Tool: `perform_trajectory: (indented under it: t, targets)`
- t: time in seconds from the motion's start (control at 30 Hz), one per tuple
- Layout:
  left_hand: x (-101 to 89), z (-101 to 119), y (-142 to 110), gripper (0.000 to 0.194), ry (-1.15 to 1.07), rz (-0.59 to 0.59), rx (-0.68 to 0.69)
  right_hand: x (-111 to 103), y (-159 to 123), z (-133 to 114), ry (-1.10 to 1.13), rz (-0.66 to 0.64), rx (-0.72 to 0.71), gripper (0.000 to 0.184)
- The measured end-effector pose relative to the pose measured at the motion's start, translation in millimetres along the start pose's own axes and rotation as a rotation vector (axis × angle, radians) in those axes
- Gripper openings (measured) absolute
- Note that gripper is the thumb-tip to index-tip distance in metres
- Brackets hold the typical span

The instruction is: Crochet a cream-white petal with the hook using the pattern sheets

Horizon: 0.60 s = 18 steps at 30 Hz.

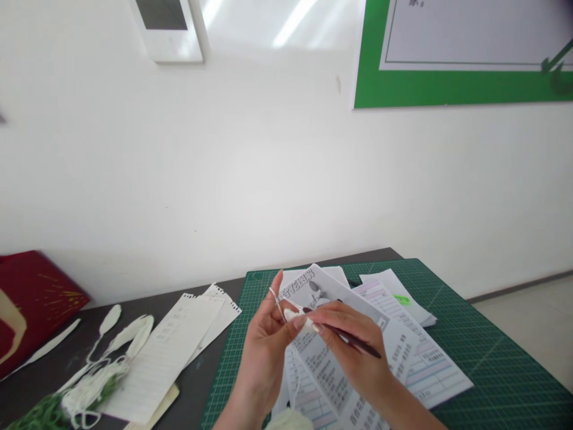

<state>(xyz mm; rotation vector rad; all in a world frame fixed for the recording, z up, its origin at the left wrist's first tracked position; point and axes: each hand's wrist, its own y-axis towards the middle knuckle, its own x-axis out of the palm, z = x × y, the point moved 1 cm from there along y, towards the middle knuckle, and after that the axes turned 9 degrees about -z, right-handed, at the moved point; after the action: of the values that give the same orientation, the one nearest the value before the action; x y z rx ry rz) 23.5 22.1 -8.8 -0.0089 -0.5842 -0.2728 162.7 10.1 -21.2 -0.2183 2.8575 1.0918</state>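
My left hand (268,334) pinches a small white crochet piece (293,315), with white yarn looped round its raised index finger. Between the fingers of my right hand (353,340) is a dark crochet hook (358,343), its tip at the crochet piece. Both hands are close together above printed sheets (403,352). A pale ball of yarn (290,420) shows partly at the bottom edge, below my hands.
Under the papers lies a green cutting mat (483,346) on a dark table (197,376). To the left are handwritten note sheets (165,352), white crocheted pieces (110,319), green yarn (42,415) and a red bag (40,298). A green clip (401,300) rests on papers. A white wall (268,179) stands behind.
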Motion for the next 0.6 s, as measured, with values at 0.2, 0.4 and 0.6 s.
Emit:
perform_trajectory:
  t: [0.2,0.4,0.6]
  targets:
    - [3.1,-3,-4,0.084,0.061,0.061,0.085,1,-2,7,0.06,0.03,0.076,0.023]
    - [4.7,-7,-4,0.095,0.072,0.058,0.071,3,0,22,0.36,0.179,0.345,0.009]
    - [6.6,-5,-4,0.092,0.117,0.053,0.091,6,-4,21,0.385,0.274,0.359,0.012]
